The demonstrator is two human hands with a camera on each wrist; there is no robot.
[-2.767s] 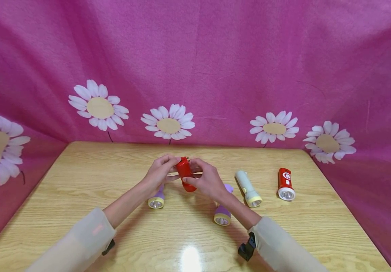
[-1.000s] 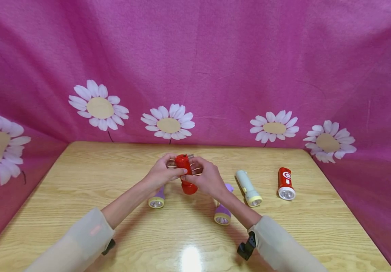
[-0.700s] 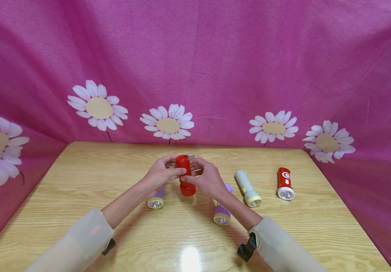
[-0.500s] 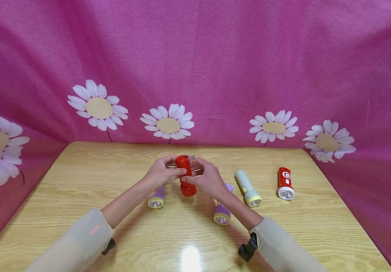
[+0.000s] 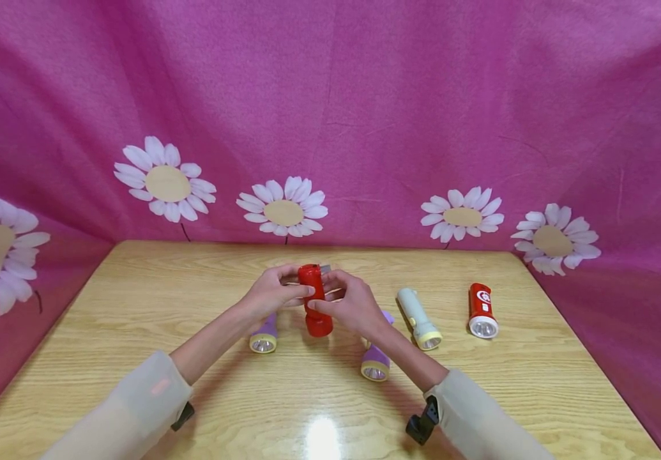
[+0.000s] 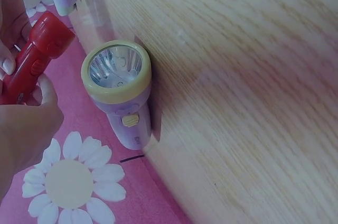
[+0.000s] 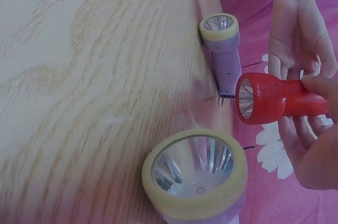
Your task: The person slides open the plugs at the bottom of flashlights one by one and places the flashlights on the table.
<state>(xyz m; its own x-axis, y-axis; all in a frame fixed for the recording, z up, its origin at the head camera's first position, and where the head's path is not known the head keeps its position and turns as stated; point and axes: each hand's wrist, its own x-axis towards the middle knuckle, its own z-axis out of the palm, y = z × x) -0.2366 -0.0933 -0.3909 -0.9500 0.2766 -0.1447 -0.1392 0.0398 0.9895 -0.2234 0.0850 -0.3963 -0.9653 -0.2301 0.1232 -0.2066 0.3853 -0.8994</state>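
Observation:
Between both hands, above the table, a red flashlight is held with its head down and its tail up. My left hand grips it from the left, thumb across the body. From the right, my right hand holds it, thumb on the front just above the head. A small greyish piece sticks out at the tail's right side, too small to make out. In the right wrist view the red flashlight's lens faces left. A purple flashlight lies below the left hand; another purple flashlight is partly hidden under the right forearm.
On the wooden table to the right lie a pale grey-green flashlight with a yellowish rim and a red flashlight with a white rim. A pink cloth with white daisies hangs behind and at the sides.
The red flashlight has turned and stands more upright, slightly lower. My left thumb moved from its tail to its body. The greyish piece at the tail shows more clearly. Other flashlights stayed put.

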